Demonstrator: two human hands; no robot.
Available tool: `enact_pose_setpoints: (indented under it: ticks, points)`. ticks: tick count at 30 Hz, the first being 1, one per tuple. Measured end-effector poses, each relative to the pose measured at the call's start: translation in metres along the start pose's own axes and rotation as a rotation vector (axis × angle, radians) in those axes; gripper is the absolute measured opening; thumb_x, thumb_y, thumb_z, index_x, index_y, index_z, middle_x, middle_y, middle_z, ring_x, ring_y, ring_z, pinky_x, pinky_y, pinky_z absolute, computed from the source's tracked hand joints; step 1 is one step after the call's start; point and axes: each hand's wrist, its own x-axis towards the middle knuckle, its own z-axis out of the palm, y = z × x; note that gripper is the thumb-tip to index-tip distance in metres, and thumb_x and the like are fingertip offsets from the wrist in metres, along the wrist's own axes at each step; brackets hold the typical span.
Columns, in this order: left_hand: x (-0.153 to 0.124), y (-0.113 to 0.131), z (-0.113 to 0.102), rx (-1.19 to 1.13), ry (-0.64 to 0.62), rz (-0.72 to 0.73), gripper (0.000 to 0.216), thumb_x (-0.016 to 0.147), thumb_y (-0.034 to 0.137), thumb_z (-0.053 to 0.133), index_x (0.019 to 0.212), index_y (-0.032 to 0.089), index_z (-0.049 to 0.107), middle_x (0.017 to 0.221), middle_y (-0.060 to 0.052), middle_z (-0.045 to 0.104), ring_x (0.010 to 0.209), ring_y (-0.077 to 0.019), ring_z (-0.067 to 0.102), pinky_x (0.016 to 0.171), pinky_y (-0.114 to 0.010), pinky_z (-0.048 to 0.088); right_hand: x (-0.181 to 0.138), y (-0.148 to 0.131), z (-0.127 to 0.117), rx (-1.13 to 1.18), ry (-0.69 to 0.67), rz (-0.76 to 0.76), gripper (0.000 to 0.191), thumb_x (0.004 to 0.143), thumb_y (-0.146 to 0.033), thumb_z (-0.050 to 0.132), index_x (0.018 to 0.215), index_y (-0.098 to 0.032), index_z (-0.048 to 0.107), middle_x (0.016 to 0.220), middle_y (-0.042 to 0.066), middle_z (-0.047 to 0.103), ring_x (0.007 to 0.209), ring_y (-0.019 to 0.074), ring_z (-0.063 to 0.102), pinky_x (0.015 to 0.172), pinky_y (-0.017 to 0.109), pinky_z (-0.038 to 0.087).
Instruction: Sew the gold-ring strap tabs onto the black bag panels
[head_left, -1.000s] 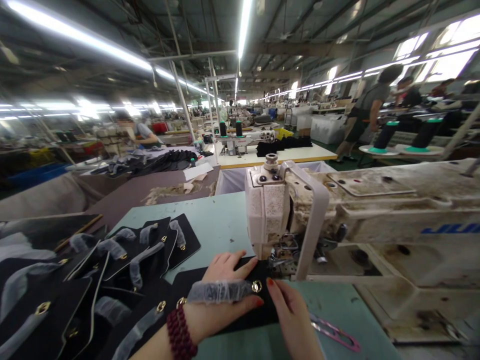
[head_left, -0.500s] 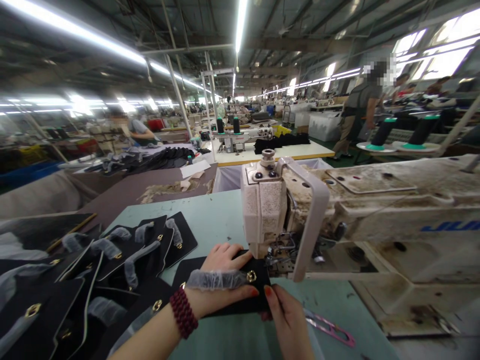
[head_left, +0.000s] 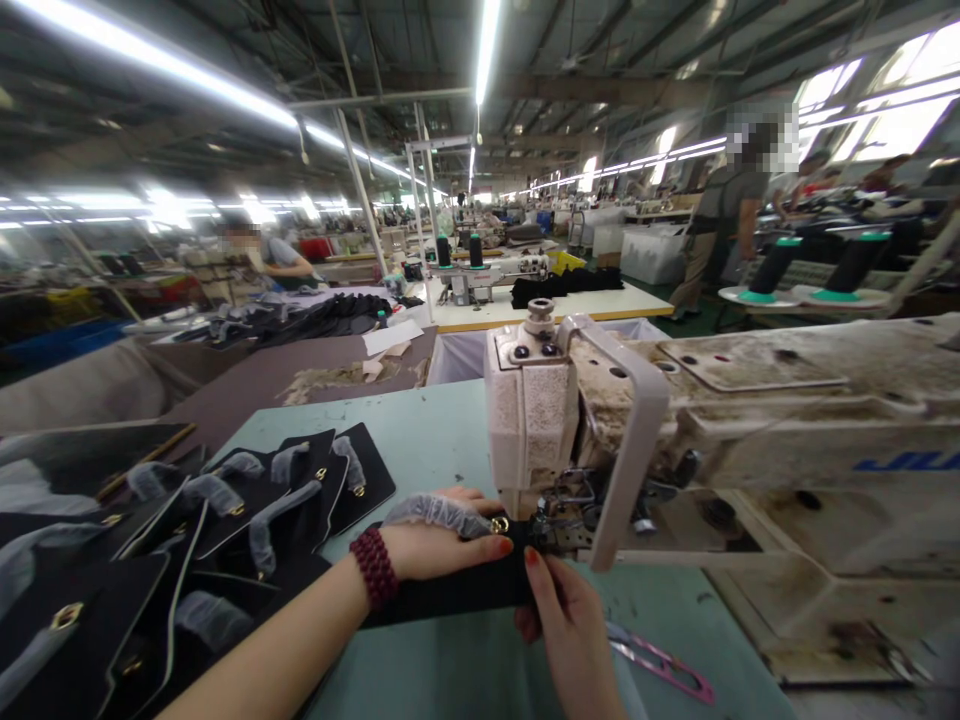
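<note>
A black bag panel [head_left: 457, 595] lies at the sewing machine's needle area, its right edge by the presser foot [head_left: 541, 520]. A handle wrapped in clear plastic [head_left: 439, 513], with a gold ring fitting [head_left: 499, 525], arches over my left hand [head_left: 442, 550]. That hand rests flat on the panel, thumb stretched toward the machine; the handle partly hides its other fingers. My right hand [head_left: 559, 600] pinches the panel's near right edge between thumb and curled fingers. The needle tip is too small to make out.
The sewing machine [head_left: 532, 420] fills the right. Pink-handled thread snips [head_left: 664, 662] lie on the green tabletop [head_left: 420, 665] beside my right hand. Several similar black panels [head_left: 300, 500] are piled at left. A person [head_left: 724, 220] stands far right; another person [head_left: 274, 255] is at back left.
My left hand and the panel have turned and shifted slightly away from me. The handle now covers more of my left fingers. My right hand has moved up a little along the panel's edge.
</note>
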Motion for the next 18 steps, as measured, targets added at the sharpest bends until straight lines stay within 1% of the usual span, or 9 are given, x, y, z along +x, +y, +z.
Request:
enact_pose_setpoints:
  ticks: [2, 5, 7, 11, 15, 17, 18]
  points:
    - [0.001, 0.000, -0.004, -0.063, -0.041, -0.009, 0.051, 0.091, 0.062, 0.038, 0.131, 0.035, 0.055, 0.119, 0.001, 0.069, 0.109, -0.0207, 0.063, 0.096, -0.028, 0.045, -0.001, -0.003, 0.002, 0.009, 0.043, -0.008, 0.055, 0.086, -0.067, 0.050, 0.064, -0.016, 0.055, 0.047, 0.001, 0.053, 0.040, 0.0112, 0.049, 0.041, 0.019, 0.037]
    - [0.003, -0.001, -0.008, -0.105, -0.095, -0.047, 0.056, 0.090, 0.064, 0.037, 0.132, 0.031, 0.055, 0.128, -0.001, 0.065, 0.116, -0.0224, 0.060, 0.101, -0.029, 0.042, -0.001, -0.006, 0.004, 0.012, 0.049, -0.012, 0.056, 0.086, -0.067, 0.050, 0.062, -0.017, 0.054, 0.046, 0.002, 0.053, 0.040, 0.0113, 0.048, 0.041, 0.019, 0.037]
    - [0.006, -0.003, -0.010, -0.144, -0.132, -0.070, 0.057, 0.088, 0.065, 0.041, 0.130, 0.030, 0.058, 0.131, -0.001, 0.063, 0.119, -0.0236, 0.058, 0.104, -0.029, 0.040, 0.000, -0.007, 0.005, 0.010, 0.039, -0.015, 0.056, 0.086, -0.066, 0.050, 0.061, -0.017, 0.054, 0.047, 0.002, 0.053, 0.040, 0.0113, 0.048, 0.040, 0.019, 0.037]
    - [0.018, -0.014, -0.012, -0.270, -0.240, -0.087, 0.053, 0.082, 0.067, 0.051, 0.123, 0.036, 0.062, 0.122, 0.008, 0.069, 0.112, -0.0205, 0.063, 0.100, -0.025, 0.043, 0.002, -0.007, 0.006, 0.007, 0.023, -0.007, 0.056, 0.086, -0.068, 0.049, 0.062, -0.017, 0.054, 0.048, 0.002, 0.055, 0.041, 0.0122, 0.050, 0.040, 0.020, 0.039]
    - [0.029, -0.028, -0.008, -0.309, -0.291, -0.062, 0.052, 0.078, 0.068, 0.053, 0.116, 0.035, 0.067, 0.116, 0.008, 0.071, 0.107, -0.0189, 0.065, 0.098, -0.026, 0.044, 0.003, -0.007, 0.006, 0.013, 0.014, 0.018, 0.056, 0.085, -0.069, 0.049, 0.066, -0.017, 0.057, 0.050, 0.003, 0.057, 0.040, 0.0126, 0.052, 0.040, 0.019, 0.041]
    - [0.032, -0.033, -0.005, -0.316, -0.313, -0.054, 0.052, 0.078, 0.069, 0.053, 0.112, 0.034, 0.069, 0.111, 0.008, 0.074, 0.102, -0.0180, 0.066, 0.095, -0.024, 0.045, 0.003, -0.007, 0.006, 0.003, 0.009, 0.016, 0.057, 0.085, -0.069, 0.049, 0.065, -0.017, 0.056, 0.050, 0.003, 0.057, 0.040, 0.0128, 0.053, 0.040, 0.019, 0.042]
    - [0.033, -0.035, -0.003, -0.307, -0.303, -0.059, 0.051, 0.076, 0.070, 0.054, 0.110, 0.034, 0.070, 0.106, 0.008, 0.075, 0.098, -0.0176, 0.067, 0.093, -0.024, 0.046, 0.003, -0.008, 0.005, -0.002, 0.008, 0.015, 0.057, 0.084, -0.070, 0.049, 0.064, -0.017, 0.056, 0.050, 0.003, 0.057, 0.040, 0.0127, 0.053, 0.040, 0.019, 0.042]
